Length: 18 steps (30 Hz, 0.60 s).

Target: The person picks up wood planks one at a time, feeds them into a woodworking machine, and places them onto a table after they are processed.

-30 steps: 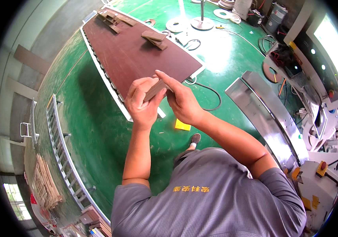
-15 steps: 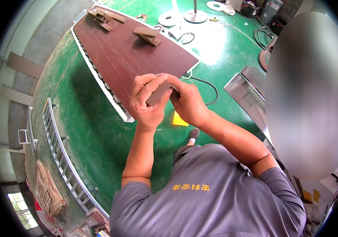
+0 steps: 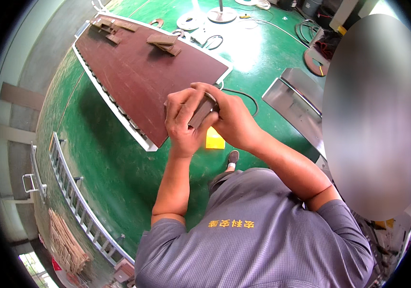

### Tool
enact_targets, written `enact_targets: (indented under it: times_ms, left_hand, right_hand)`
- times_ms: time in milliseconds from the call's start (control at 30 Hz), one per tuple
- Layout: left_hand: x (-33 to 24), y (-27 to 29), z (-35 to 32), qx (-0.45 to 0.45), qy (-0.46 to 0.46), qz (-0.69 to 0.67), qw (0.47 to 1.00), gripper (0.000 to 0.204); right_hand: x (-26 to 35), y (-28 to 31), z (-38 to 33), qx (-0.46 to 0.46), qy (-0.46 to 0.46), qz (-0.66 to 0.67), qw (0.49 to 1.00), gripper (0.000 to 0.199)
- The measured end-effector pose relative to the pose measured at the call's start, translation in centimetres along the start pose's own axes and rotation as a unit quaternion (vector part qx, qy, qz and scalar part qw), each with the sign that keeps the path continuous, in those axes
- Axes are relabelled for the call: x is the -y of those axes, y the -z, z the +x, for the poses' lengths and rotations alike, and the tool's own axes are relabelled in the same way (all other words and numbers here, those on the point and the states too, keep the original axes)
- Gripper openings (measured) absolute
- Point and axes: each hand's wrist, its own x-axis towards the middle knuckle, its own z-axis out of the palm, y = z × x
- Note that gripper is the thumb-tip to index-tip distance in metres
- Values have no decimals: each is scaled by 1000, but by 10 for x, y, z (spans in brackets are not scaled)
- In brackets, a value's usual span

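Above green floor [image 3: 119, 158]: both hands, L [image 3: 184, 122] + R [image 3: 232, 120], gripping small brown block [image 3: 200, 111].

Brown board [image 3: 143, 72], green floor [image 3: 104, 158]

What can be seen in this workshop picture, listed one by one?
Small block: one, brown, gripped between both hands.
Long panel: one, dark brown with white edge, on the green floor.
Wood pieces: a few, brown, on the panel's far end.
Yellow square: one, on the floor below the hands.
Metal sheets: grey, on the right.
Ladder: one, silver, lying at left.
Left hand: holding the block.
Right hand: holding the block.
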Motion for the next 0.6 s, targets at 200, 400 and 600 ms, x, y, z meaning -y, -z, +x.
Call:
enact_targets:
  times_ms: [200,400,600]
  left_hand:
    - [115,-43,-70,-202,428,-195,859,95]
    - [190,-114,-127,-243,657,-535,472,47]
    - [31,-219,-83,113,628,-517,571,49]
  right_hand:
    - [-32,34,-20,-57,97,-129,985,31]
    - [-58,91,-121,-220,-54,-72,971,24]
    - [-40,142,-372,-609,-300,-285,677,38]
